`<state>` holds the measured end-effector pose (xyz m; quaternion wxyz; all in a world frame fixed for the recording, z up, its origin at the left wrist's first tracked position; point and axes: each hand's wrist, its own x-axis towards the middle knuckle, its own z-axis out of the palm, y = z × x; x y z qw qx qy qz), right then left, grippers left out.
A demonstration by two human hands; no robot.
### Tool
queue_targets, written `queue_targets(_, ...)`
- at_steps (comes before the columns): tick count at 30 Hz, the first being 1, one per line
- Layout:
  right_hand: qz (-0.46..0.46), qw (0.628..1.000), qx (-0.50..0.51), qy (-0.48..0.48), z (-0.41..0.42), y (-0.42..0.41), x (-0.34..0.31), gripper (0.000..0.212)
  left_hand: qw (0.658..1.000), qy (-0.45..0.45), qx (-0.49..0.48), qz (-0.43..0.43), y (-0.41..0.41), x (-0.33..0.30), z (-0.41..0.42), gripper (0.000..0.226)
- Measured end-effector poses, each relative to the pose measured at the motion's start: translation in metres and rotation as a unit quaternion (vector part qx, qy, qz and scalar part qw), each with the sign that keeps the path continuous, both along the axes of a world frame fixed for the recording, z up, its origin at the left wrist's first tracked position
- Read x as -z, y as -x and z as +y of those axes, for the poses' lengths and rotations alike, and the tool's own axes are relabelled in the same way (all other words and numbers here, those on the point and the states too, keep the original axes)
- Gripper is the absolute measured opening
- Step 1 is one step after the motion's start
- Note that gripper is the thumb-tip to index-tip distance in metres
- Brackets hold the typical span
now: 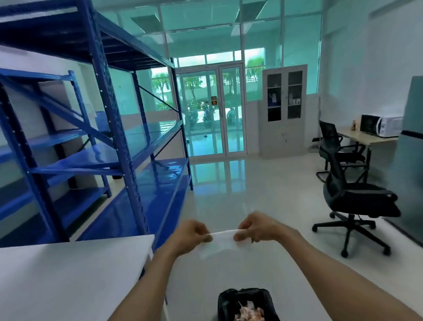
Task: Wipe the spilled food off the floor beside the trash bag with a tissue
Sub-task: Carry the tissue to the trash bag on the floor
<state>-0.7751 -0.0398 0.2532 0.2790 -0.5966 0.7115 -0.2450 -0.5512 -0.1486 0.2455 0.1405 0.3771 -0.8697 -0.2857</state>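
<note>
- Tissue [221, 241]: white, stretched in the air, long axis left to right.
- Left hand [190, 236]: pinches its left end.
- Right hand [256, 229]: pinches its right end.
- Black trash bag [246, 311]: near, on the floor below, holding food scraps.

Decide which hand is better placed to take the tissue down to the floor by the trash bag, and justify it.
Neither clearly: left hand and right hand pinch the tissue at equal height above the trash bag. No spill shows.
</note>
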Motion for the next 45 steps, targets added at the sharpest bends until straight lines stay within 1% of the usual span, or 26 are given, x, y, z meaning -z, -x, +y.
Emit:
queue_targets(4,-0.044,0.999,0.027,0.014,0.017,0.064,0.0,0.005,0.999,-0.018,0.011,0.043,0.057,0.002,0.006,0.01)
queue_targets(7,-0.084,0.996,0.035,0.013,0.025,0.1,0.005,0.019,0.997,-0.036,0.011,0.073,0.089,0.007,0.015,0.015)
queue_targets(12,-0.2,0.979,0.05,0.005,0.03,0.134,0.026,0.027,0.993,-0.065,0.025,0.091,0.132,0.017,0.021,0.012)
queue_targets(15,-0.204,0.976,0.07,0.004,0.024,0.149,0.04,0.021,0.993,-0.075,0.035,0.087,0.153,0.025,0.016,0.012)
queue_targets(18,-0.216,0.972,0.088,0.005,0.022,0.157,0.054,0.021,0.993,-0.072,0.028,0.093,0.163,0.035,0.01,0.014)
queue_targets(21,-0.241,0.967,0.069,-0.039,0.009,0.165,0.077,0.029,0.992,-0.087,0.015,0.09,0.176,0.059,-0.009,0.014)
queue_targets(23,-0.241,0.966,0.055,-0.082,-0.002,0.166,0.095,0.037,0.991,-0.105,0.01,0.087,0.184,0.074,-0.021,0.012)
queue_targets(24,-0.232,0.967,0.05,-0.097,-0.006,0.165,0.101,0.036,0.99,-0.113,0.011,0.083,0.187,0.079,-0.025,0.012)
queue_targets(28,-0.2,0.97,0.046,-0.128,-0.034,0.167,0.129,0.017,0.988,-0.137,0.016,0.072,0.198,0.097,-0.056,0.011)
queue_targets(33,-0.197,0.97,0.073,-0.122,-0.066,0.182,0.158,0.014,0.99,-0.132,0.028,0.046,0.204,0.122,-0.093,0.011)
queue_targets(36,-0.217,0.964,0.098,-0.121,-0.083,0.192,0.184,0.014,0.989,-0.141,0.032,0.045,0.211,0.145,-0.11,0.011)
queue_targets(39,-0.281,0.944,0.118,-0.123,-0.097,0.204,0.212,0.009,0.986,-0.158,0.024,0.051,0.218,0.18,-0.121,0.011)
queue_targets(41,-0.31,0.935,0.123,-0.12,-0.105,0.214,0.241,0.004,0.985,-0.163,0.018,0.057,0.224,0.216,-0.126,0.01)
queue_targets(43,-0.324,0.93,0.136,-0.112,-0.106,0.223,0.275,0.012,0.985,-0.163,0.013,0.053,0.229,0.255,-0.126,0.009)
queue_targets(45,-0.313,0.934,0.129,-0.112,-0.106,0.23,0.313,0.02,0.983,-0.171,0.004,0.067,0.235,0.297,-0.125,0.01)
